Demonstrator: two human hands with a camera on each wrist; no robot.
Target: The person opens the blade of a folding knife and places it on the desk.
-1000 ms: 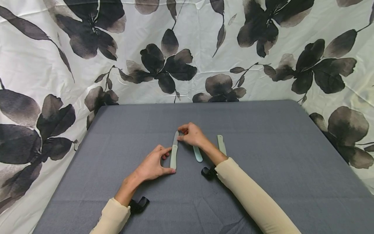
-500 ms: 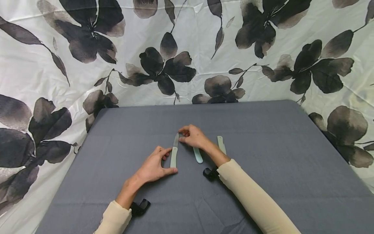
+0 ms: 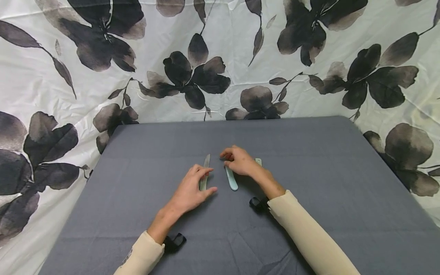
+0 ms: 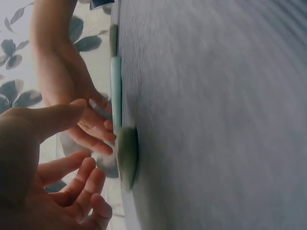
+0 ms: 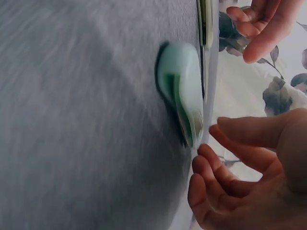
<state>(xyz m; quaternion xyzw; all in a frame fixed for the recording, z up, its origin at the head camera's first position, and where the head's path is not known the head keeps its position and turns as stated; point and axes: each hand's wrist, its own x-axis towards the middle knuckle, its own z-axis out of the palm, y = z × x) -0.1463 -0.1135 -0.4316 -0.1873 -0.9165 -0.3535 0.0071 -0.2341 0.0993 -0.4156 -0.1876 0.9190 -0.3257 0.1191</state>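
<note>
A knife with a pale green handle and a bare blade (image 3: 207, 160) lies on the grey cloth, its tip toward the far edge. My left hand (image 3: 190, 191) hovers over its handle, thumb and fingers spread. In the left wrist view a gap shows between those fingers and the green handle (image 4: 127, 155). Right of it lies a mint-coloured handle (image 3: 232, 182); its far end is hidden under my right hand (image 3: 242, 162). The right wrist view shows a slot along this mint handle (image 5: 184, 72), with my right fingers loosely bent beside its far end, holding nothing.
A second pale green handle (image 3: 258, 161) lies farther right, mostly hidden behind the right hand and wrist. The grey cloth (image 3: 309, 160) covers the table. A floral curtain (image 3: 213, 23) hangs behind its far edge.
My left hand has come off the green handle, moving right over it. My right hand has left the blade tip and moved right, over the mint handle. The knife stays nearly in place.
</note>
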